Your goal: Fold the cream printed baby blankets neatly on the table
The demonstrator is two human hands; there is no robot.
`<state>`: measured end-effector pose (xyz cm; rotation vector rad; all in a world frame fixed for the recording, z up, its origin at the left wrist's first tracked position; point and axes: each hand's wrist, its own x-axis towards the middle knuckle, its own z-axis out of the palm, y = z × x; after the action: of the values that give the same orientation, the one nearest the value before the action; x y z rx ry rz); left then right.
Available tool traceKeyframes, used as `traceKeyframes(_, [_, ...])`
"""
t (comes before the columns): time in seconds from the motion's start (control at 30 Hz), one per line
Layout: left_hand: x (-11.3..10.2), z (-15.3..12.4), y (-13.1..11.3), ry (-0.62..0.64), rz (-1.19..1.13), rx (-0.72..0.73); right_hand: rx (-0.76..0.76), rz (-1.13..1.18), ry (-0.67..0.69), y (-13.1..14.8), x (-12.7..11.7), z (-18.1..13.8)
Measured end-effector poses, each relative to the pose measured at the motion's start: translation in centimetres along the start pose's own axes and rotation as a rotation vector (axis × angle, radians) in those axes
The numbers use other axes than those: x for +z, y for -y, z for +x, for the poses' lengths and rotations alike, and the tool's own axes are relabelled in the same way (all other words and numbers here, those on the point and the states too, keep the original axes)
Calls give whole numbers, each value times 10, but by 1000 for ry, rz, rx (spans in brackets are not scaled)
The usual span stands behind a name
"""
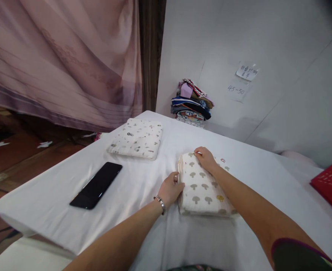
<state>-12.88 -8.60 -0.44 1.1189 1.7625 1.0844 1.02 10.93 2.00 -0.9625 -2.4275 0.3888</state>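
Touching the mushroom cloth [202, 188], left hand [170, 190] at its edge, right hand [206, 159] atop.

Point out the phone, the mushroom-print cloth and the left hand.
phone [96, 185], head view, middle of screen.
mushroom-print cloth [202, 190], head view, folded top face.
left hand [170, 190], head view, back of hand.

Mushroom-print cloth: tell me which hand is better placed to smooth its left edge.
Left, probably: the left hand touches that edge of the mushroom-print cloth, while the right hand rests on its far end.
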Motion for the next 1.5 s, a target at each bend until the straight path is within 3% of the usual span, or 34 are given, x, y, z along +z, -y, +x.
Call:
traceKeyframes(0.2, [0, 0, 0, 7, 1, 3, 73, -26, 113, 2, 4, 1])
traceKeyframes(0.43, [0, -1, -1, -7, -8, 5, -121, -23, 228, 23, 5, 9])
traceKeyframes(0.63, [2, 4, 5, -8, -18, 20, -46, -64, 181, 29, 23, 15])
traceKeyframes(0.77, [2, 6, 9, -4, -41, 24, -46, -95, 174, 29, 18, 14])
traceKeyframes(0.93, [1, 6, 8, -7, -40, 23, -22, -199, 84, 24, -1, -10])
traceKeyframes(1.13, [1, 7, 7, -13, -15, 45, 120, -250, 329, 17, 2, -23])
traceKeyframes(1.27, [1, 6, 5, -23, -1, 56, 130, -196, 320, 19, -22, -26])
traceKeyframes(1.4, [0, 4, 1, -17, 12, 54, 130, -215, 227, 16, -56, -70])
traceKeyframes(1.5, [0, 3, -1, -22, 47, 63, 213, -294, 265, 7, -60, -110])
